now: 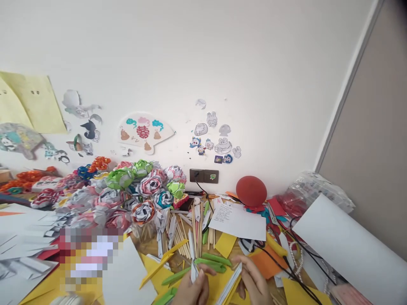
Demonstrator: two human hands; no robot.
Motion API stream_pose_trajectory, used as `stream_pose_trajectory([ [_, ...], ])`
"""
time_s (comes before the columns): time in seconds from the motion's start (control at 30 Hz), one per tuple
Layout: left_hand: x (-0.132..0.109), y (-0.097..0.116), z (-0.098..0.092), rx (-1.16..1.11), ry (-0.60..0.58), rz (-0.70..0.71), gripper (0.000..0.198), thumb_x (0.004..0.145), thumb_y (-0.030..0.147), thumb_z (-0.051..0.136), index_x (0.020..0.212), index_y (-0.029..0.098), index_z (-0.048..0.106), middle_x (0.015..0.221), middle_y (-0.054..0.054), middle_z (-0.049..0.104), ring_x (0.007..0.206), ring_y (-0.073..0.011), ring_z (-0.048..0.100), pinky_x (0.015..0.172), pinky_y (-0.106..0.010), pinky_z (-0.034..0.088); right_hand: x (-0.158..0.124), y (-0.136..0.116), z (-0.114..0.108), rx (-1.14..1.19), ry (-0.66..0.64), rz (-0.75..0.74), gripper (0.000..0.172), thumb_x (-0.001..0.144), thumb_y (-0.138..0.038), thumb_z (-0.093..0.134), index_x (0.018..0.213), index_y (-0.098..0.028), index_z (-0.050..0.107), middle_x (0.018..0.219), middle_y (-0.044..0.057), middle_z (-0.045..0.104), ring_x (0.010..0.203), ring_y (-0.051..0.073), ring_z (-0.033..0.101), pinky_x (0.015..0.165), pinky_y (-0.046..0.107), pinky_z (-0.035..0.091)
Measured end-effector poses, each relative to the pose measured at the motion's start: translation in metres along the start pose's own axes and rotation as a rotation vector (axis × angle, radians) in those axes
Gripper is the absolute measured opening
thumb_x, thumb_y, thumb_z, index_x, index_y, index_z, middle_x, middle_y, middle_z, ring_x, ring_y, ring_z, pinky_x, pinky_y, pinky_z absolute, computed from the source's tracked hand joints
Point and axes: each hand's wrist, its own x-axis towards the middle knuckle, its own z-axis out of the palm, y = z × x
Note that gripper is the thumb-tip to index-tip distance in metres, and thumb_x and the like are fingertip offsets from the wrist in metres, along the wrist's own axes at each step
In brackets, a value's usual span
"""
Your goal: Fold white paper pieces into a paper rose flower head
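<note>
Left hand (192,289) pinches a narrow folded white strip (193,272) between thumb and fingers. Right hand (253,280), apart from the left, grips a longer white folded piece (229,284), yellow along one edge, held tilted above yellow paper (218,283). Just beyond: green folded strips (213,265), then wooden sticks (199,239). Farther left, heaped paper flowers (150,185); farther right, a handwritten white sheet (240,221), red ball (251,191) behind it.
</note>
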Motion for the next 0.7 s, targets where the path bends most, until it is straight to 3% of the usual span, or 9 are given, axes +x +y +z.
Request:
stream_pose_trajectory([
  [0.07,0.000,0.009,0.002,-0.212,-0.042,0.016,0.066,0.065,0.079,0.038,0.083,0.018,0.056,0.042,0.010,0.035,0.030,-0.0026,0.014,0.034,-0.019,0.015,-0.001,-0.008,0.003,-0.017,0.014,-0.032,0.060,0.069,-0.070,0.051,0.090,-0.015,0.066,0.041,-0.004,0.039,0.039,0.014,0.041,0.041,0.024,0.036],
  [0.17,-0.004,0.028,0.004,-0.318,-0.049,0.091,0.054,0.071,0.069,0.045,0.078,0.017,0.056,0.054,0.006,0.042,0.036,-0.0030,0.026,0.041,-0.020,0.022,0.001,-0.030,0.008,-0.081,-0.030,-0.120,0.063,0.072,-0.069,0.047,0.098,-0.014,0.066,0.044,-0.002,0.045,0.042,0.015,0.045,0.044,0.026,0.040],
  [0.23,-0.006,0.044,0.004,-0.233,-0.002,0.176,0.044,0.070,0.061,0.055,0.074,0.016,0.055,0.057,0.006,0.042,0.042,-0.0042,0.033,0.046,-0.020,0.026,0.003,-0.054,0.013,-0.167,-0.112,-0.193,0.061,0.076,-0.066,0.045,0.103,-0.016,0.065,0.053,0.002,0.056,0.048,0.018,0.051,0.049,0.027,0.044],
  [0.3,-0.008,0.064,0.006,-0.058,0.048,0.269,0.040,0.072,0.056,0.058,0.074,0.017,0.055,0.056,0.006,0.042,0.045,-0.0058,0.036,0.049,-0.020,0.028,0.004,-0.085,0.020,-0.258,-0.159,-0.327,0.049,0.082,-0.057,0.043,0.105,-0.019,0.065,0.087,0.008,0.066,0.080,0.023,0.060,0.071,0.028,0.048],
  [0.37,-0.010,0.088,0.009,0.161,0.084,0.378,0.038,0.075,0.056,0.053,0.076,0.018,0.055,0.057,0.006,0.046,0.048,-0.0080,0.040,0.051,-0.021,0.031,0.004,-0.119,0.027,-0.371,-0.221,-0.454,0.040,0.088,-0.045,0.039,0.110,-0.022,0.062,0.107,0.008,0.064,0.102,0.023,0.056,0.087,0.029,0.043],
  [0.47,-0.015,0.127,0.015,0.462,0.159,0.546,0.035,0.077,0.054,0.051,0.083,0.020,0.056,0.069,0.000,0.059,0.055,-0.0125,0.050,0.057,-0.024,0.038,0.002,-0.156,0.035,-0.527,-0.280,-0.588,0.036,0.091,-0.034,0.033,0.116,-0.026,0.057,0.111,0.006,0.063,0.100,0.022,0.057,0.085,0.028,0.043],
  [0.53,-0.020,0.148,0.019,0.627,0.268,0.601,0.030,0.076,0.050,0.053,0.076,0.020,0.058,0.058,0.002,0.055,0.051,-0.0131,0.049,0.052,-0.023,0.037,0.000,-0.167,0.039,-0.570,-0.250,-0.655,0.037,0.091,-0.033,0.032,0.121,-0.026,0.053,0.109,0.006,0.063,0.096,0.022,0.059,0.081,0.028,0.044],
  [0.63,-0.023,0.167,0.024,0.705,0.304,0.715,0.025,0.077,0.045,0.054,0.069,0.021,0.059,0.061,0.000,0.059,0.058,-0.0154,0.053,0.055,-0.022,0.040,0.003,-0.166,0.045,-0.571,-0.116,-0.698,0.040,0.090,-0.034,0.033,0.126,-0.023,0.046,0.083,0.006,0.067,0.068,0.021,0.061,0.062,0.026,0.046],
  [0.7,-0.021,0.170,0.027,0.684,0.286,0.741,0.025,0.077,0.044,0.055,0.069,0.021,0.060,0.067,-0.001,0.063,0.062,-0.0159,0.055,0.057,-0.022,0.042,0.007,-0.162,0.047,-0.563,-0.062,-0.729,0.034,0.089,-0.035,0.034,0.114,-0.022,0.054,0.065,0.003,0.063,0.055,0.019,0.057,0.054,0.025,0.042],
])
